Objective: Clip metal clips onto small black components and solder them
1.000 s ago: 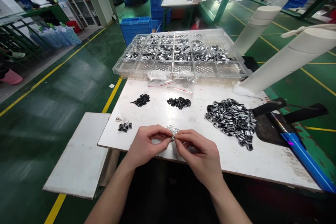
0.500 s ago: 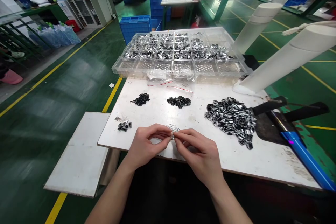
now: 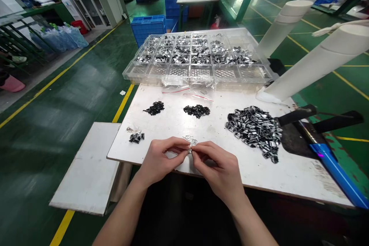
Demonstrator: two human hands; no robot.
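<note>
At the front edge of the white table [image 3: 173, 123], my left hand [image 3: 165, 156] and my right hand [image 3: 217, 165] meet fingertip to fingertip. Between their pinched fingers is a tiny shiny metal piece [image 3: 190, 150], its shape too small to make out. Just behind the fingertips lies a little heap of thin silvery parts [image 3: 190, 139]. Two small piles of black pieces, one on the left [image 3: 155, 108] and one in the middle [image 3: 196, 111], sit farther back. A large pile of black, glossy pieces [image 3: 255, 130] lies right of my hands.
A clear compartment tray [image 3: 201, 75] with dark pieces stands at the back, plastic bags [image 3: 187, 88] before it. Small dark pieces [image 3: 137, 137] lie at left. Black handles [image 3: 298, 115], a blue tube [image 3: 334, 173] and white cylinders [image 3: 319, 63] are at right.
</note>
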